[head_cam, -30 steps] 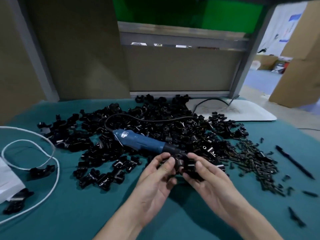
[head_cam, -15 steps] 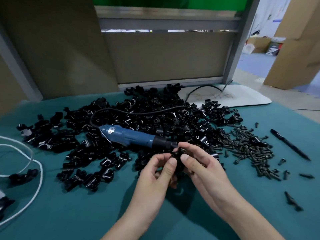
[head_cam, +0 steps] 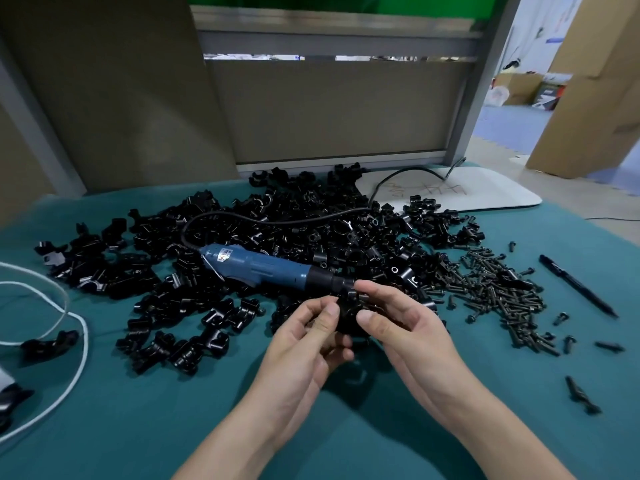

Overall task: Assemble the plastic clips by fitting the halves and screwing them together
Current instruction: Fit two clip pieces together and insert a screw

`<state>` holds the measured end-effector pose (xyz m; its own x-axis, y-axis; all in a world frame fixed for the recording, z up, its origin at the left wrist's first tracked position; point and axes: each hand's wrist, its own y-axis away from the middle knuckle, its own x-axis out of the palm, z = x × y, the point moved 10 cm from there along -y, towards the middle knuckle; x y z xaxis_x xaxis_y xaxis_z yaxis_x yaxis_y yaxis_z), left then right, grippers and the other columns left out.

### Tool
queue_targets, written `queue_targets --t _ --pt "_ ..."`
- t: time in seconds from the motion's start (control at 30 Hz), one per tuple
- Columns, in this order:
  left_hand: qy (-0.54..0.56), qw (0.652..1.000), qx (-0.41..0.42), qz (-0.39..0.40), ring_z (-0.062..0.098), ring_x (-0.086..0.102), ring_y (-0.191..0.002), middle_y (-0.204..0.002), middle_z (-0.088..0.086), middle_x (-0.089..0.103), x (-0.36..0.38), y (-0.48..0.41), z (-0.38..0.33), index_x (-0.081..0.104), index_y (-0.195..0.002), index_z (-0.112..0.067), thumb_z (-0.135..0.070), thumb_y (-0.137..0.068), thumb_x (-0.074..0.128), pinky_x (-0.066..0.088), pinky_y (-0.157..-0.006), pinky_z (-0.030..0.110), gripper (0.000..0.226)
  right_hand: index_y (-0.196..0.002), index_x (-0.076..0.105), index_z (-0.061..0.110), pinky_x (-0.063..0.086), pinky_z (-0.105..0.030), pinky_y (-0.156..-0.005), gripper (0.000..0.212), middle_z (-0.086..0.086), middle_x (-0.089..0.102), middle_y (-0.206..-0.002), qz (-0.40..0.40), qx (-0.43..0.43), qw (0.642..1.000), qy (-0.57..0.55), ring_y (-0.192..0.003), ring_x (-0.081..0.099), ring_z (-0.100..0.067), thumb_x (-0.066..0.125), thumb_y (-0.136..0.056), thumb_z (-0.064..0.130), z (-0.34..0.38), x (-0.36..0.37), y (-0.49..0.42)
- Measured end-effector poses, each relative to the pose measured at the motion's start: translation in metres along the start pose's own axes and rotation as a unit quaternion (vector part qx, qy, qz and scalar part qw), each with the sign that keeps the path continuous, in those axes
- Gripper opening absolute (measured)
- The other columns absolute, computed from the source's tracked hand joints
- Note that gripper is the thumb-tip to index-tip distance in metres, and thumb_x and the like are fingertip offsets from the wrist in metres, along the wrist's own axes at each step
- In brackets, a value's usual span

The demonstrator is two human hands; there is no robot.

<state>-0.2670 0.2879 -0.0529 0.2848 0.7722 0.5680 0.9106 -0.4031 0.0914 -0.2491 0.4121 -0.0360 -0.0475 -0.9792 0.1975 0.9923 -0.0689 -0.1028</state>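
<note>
Both hands meet just above the green cloth, in front of a big heap of black clip halves (head_cam: 277, 244). My left hand (head_cam: 308, 344) and my right hand (head_cam: 405, 323) together pinch a black plastic clip (head_cam: 348, 311) between thumbs and fingertips; the fingers hide much of it. A blue electric screwdriver (head_cam: 256, 266) lies across the heap, its black tip right behind my fingers. A pile of black screws (head_cam: 498, 289) lies to the right of my right hand.
A black pen (head_cam: 576, 285) and a few loose screws lie at the right. White cord (head_cam: 69, 317) loops at the left beside a lone black clip (head_cam: 48, 344). A white board (head_cam: 450, 192) sits at the back right, a grey partition behind the table.
The camera has tilted down and moved closer. My hands have turned the clip slightly between the fingertips and stay in the same place in front of the screwdriver tip.
</note>
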Motion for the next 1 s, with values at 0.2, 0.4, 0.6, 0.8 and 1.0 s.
queue_targets --t 0.2,0.4,0.6,0.8,1.0 --pt "-0.025 1.0 0.008 -0.004 0.013 0.065 -0.07 -0.095 0.008 0.07 0.0 0.001 0.001 0.065 -0.115 -0.004 -0.025 -0.086 0.065 0.056 -0.065 0.025 0.035 -0.123 0.075 0.033 0.043 -0.046 -0.114 0.052 0.002 0.072 -0.129 -0.006 -0.01 1.0 0.021 -0.127 0.064 -0.018 0.087 -0.074 0.047 -0.002 -0.003 0.0" --pt "-0.052 0.998 0.015 -0.014 0.016 0.065 -0.073 -0.1 0.013 0.065 -0.003 0.0 0.003 0.063 -0.12 -0.001 -0.029 -0.088 0.063 0.057 -0.068 0.027 0.042 -0.127 0.072 0.035 0.038 -0.05 -0.118 0.057 0.002 0.071 -0.132 0.005 -0.022 1.0 0.015 -0.131 0.06 -0.018 0.083 -0.077 0.059 -0.005 0.001 0.001" --pt "-0.089 0.995 0.039 -0.021 0.018 0.066 -0.073 -0.094 0.012 0.067 -0.006 -0.002 0.002 0.068 -0.111 -0.005 -0.034 -0.086 0.064 0.057 -0.066 0.027 0.038 -0.125 0.072 0.04 0.045 -0.045 -0.112 0.041 0.011 0.073 -0.122 -0.01 -0.037 0.998 0.05 -0.121 0.064 -0.01 0.075 -0.086 0.053 -0.007 -0.002 0.0" --pt "-0.186 0.976 0.099 -0.056 0.018 0.071 -0.077 -0.094 -0.004 0.075 -0.001 0.007 -0.009 0.065 -0.112 -0.019 -0.043 -0.088 0.057 0.06 -0.064 0.032 0.034 -0.116 0.076 0.036 0.054 -0.039 -0.101 0.027 0.01 0.075 -0.108 -0.014 -0.023 0.999 -0.02 -0.108 0.068 -0.01 0.073 -0.089 0.037 -0.006 0.0 -0.002" --pt "-0.51 0.782 0.352 -0.068 -0.001 0.061 -0.084 -0.094 -0.024 0.063 0.086 0.03 -0.081 0.056 -0.108 -0.043 -0.049 -0.096 0.048 0.044 -0.069 0.009 0.015 -0.115 0.075 0.018 0.062 -0.038 -0.081 0.02 -0.013 0.074 -0.113 -0.012 0.026 0.989 -0.147 -0.102 0.071 -0.02 0.062 -0.102 0.01 -0.009 -0.006 -0.004"
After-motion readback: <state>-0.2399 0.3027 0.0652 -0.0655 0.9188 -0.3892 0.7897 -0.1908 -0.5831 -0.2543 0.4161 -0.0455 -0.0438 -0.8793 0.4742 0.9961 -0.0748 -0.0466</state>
